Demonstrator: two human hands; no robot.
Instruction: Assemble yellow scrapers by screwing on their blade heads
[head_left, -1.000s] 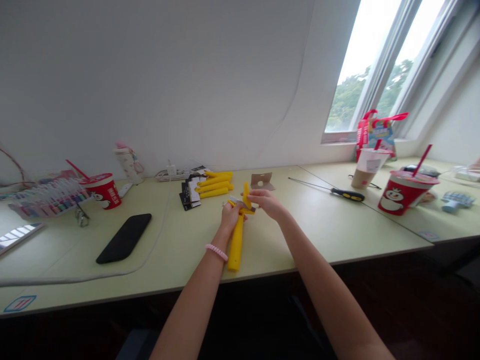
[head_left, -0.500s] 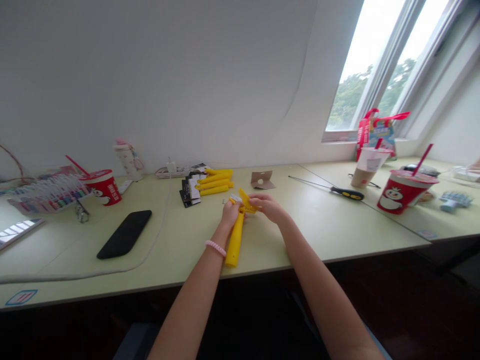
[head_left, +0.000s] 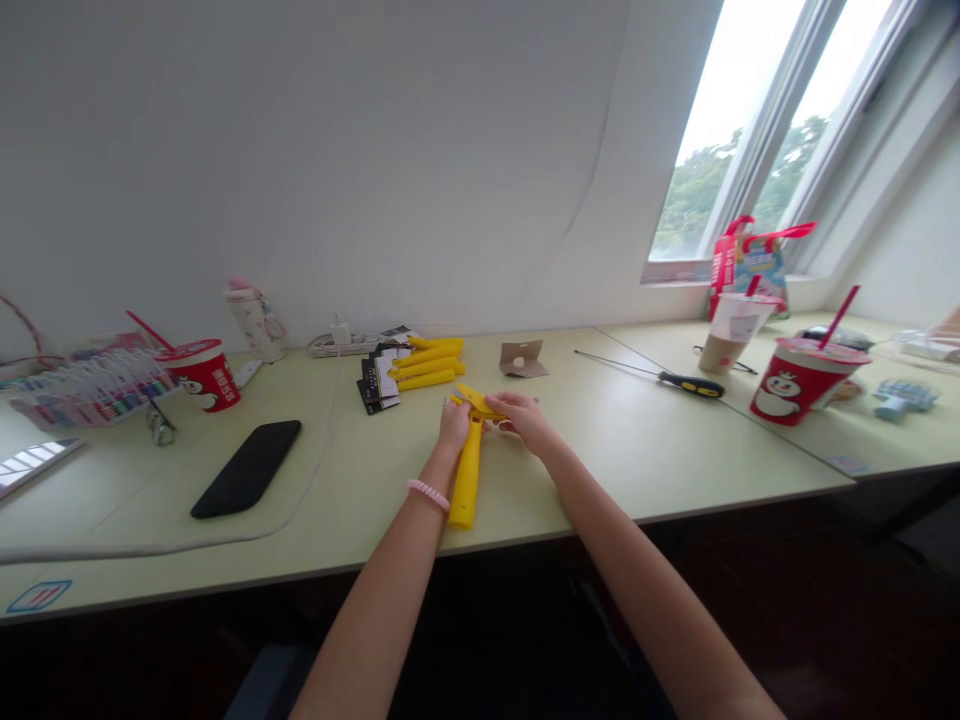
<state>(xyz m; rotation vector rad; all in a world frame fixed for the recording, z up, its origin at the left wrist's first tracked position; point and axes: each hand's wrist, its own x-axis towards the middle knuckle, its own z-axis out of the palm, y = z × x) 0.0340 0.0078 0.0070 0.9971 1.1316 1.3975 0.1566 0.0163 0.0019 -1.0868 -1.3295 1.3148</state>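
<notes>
A yellow tool with a thick handle (head_left: 466, 478) points down toward the table's front edge, its head between both hands. My left hand (head_left: 453, 424) is closed round the head's left side, a pink coiled band on the wrist. On the other side, the fingers of my right hand (head_left: 519, 415) pinch a flat yellow flap (head_left: 480, 402) at the top. Behind them lie several yellow handles (head_left: 429, 364) with black and white cards (head_left: 380, 378). An open piece of brown cardboard (head_left: 523, 359) with a hole stands just beyond my right hand.
A long screwdriver (head_left: 690, 385) and red cup (head_left: 801, 384) are on the right, beside a paler cup (head_left: 739, 335). To the left lie a black phone-shaped slab (head_left: 247, 470), a cable, another red cup (head_left: 206, 378) and a pen rack (head_left: 97, 392).
The yellow flap, raised before, is now tilted down flatter over the tool's head. My right hand has moved slightly left with it. The view has shifted a little.
</notes>
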